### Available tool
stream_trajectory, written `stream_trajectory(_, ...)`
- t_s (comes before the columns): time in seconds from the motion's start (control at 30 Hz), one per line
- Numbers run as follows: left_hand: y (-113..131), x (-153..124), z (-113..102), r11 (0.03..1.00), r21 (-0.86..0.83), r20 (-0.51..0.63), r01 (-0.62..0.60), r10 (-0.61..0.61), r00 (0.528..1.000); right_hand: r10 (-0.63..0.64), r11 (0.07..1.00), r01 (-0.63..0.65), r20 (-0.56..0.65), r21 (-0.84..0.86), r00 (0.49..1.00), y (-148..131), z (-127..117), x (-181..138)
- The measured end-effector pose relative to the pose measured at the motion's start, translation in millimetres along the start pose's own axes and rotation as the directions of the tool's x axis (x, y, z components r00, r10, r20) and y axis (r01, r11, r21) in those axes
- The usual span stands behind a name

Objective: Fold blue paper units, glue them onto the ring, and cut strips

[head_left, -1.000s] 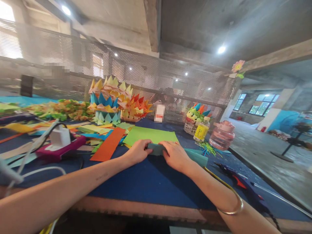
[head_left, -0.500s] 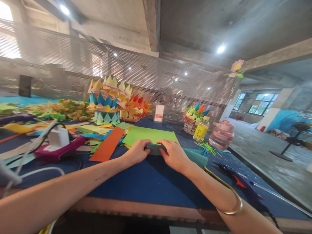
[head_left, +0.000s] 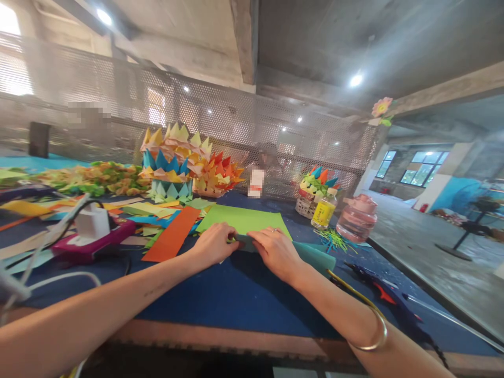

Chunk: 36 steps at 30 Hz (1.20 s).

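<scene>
A teal paper strip (head_left: 315, 255) runs crosswise in front of me, its right end sticking out past my right wrist. My left hand (head_left: 216, 244) pinches the strip's left end between thumb and curled fingers. Just right of it, my right hand (head_left: 279, 254) has its thumb under the same strip and its fingers bent over the top edge. Only a short piece of the strip shows between the two hands. Behind them a light green paper sheet (head_left: 244, 216) lies flat on the blue table covering (head_left: 236, 299).
To the left lie an orange paper strip (head_left: 173, 234), a magenta power strip (head_left: 93, 242) and cables. Folded-paper baskets (head_left: 172, 188) stand at the back. On the right are a yellow-labelled bottle (head_left: 325, 212), a pink water bottle (head_left: 356, 220) and a glue gun (head_left: 388, 294).
Both hands have shifted slightly left with the teal strip still between them. The right hand's fingers reach a little farther over the paper.
</scene>
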<state>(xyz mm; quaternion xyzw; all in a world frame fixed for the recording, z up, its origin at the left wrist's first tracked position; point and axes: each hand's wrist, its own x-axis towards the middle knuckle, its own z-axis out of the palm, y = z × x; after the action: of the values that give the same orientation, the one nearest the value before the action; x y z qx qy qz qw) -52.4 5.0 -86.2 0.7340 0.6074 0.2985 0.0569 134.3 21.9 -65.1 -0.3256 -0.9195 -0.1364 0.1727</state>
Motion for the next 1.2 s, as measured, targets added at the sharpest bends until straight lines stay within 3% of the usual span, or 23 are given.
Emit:
stream_trajectory(0.2, 7, -9, -1, 0.977, 0.204, 0.046, -0.061, 0.053, 0.998, 0.000, 1.000, 0.000, 0.003, 0.008, 1.000, -1, 0, 0)
stream_trajectory(0.4, 9, -10, 3, 0.967, 0.242, 0.061, -0.078, 0.065, 0.996, 0.005, 1.000, -0.005, 0.006, 0.010, 1.000, -3, -1, 0)
stream_trajectory(0.67, 4, -8, 5, 0.980, 0.186, 0.049, -0.069, 0.060, 0.997, 0.008, 1.000, -0.009, 0.011, 0.022, 1.000, 0, 1, 0)
stream_trajectory(0.9, 6, -4, 3, 0.999, 0.025, 0.010, -0.026, 0.026, 1.000, -0.002, 1.000, 0.001, 0.017, 0.022, 1.000, 0, 1, -1)
stream_trajectory(1.2, 6, -3, 7, 0.997, -0.083, 0.056, -0.004, 0.009, 0.998, -0.006, 0.999, 0.004, 0.029, 0.040, 1.000, 0, 0, -1)
